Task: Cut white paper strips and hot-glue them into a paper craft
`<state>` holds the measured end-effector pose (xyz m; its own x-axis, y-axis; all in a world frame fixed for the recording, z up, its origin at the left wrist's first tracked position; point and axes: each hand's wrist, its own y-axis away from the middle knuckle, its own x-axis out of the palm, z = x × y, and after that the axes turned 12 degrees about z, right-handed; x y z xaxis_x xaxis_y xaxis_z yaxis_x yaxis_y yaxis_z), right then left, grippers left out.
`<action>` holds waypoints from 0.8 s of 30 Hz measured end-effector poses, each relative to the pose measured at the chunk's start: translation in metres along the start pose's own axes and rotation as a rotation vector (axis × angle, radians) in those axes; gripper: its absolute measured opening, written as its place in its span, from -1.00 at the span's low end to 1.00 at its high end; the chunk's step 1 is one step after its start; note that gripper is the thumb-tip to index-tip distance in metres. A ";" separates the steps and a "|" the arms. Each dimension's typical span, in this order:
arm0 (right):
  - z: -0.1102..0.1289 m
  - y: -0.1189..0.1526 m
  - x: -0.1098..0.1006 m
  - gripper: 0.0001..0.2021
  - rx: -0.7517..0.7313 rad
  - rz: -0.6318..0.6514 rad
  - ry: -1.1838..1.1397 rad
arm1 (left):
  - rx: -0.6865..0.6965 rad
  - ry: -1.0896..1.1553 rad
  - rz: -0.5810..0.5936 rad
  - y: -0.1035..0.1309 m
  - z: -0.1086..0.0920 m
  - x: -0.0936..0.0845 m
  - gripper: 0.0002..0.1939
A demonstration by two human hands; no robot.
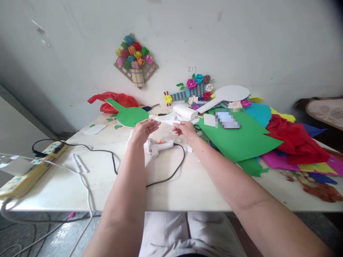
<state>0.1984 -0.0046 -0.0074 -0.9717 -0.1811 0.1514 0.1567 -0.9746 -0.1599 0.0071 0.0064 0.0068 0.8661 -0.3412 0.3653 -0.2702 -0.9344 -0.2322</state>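
Observation:
A thin white piece of soft paper [164,119], perhaps tissue, stretches between my two hands above the table. My left hand [144,131] is closed at its left end, and my right hand [186,130] pinches the right end between thumb and fingers. Just behind the paper lies a white roll [186,112]. Under my hands a white glue gun [160,146] with an orange trigger rests on its side, its black cord curving toward me. To the left of my left hand is a green paddle-shaped card [132,117].
A yellow power strip [32,171] with cables lies along the left edge. Green sheets [238,139], a phone [227,120] and red crepe paper [292,139] cover the right side. A white paddle-shaped card [232,93] and paper flowers [191,84] are at the wall.

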 end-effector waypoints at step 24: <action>-0.001 0.002 0.003 -0.81 -0.020 0.060 0.065 | 0.068 -0.094 -0.260 -0.007 0.008 0.010 -0.84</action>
<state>0.1955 -0.0073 -0.0079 -0.9703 -0.2293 0.0775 0.2119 -0.9594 -0.1863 0.0208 0.0105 0.0046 0.9387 -0.0767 0.3361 -0.0073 -0.9792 -0.2029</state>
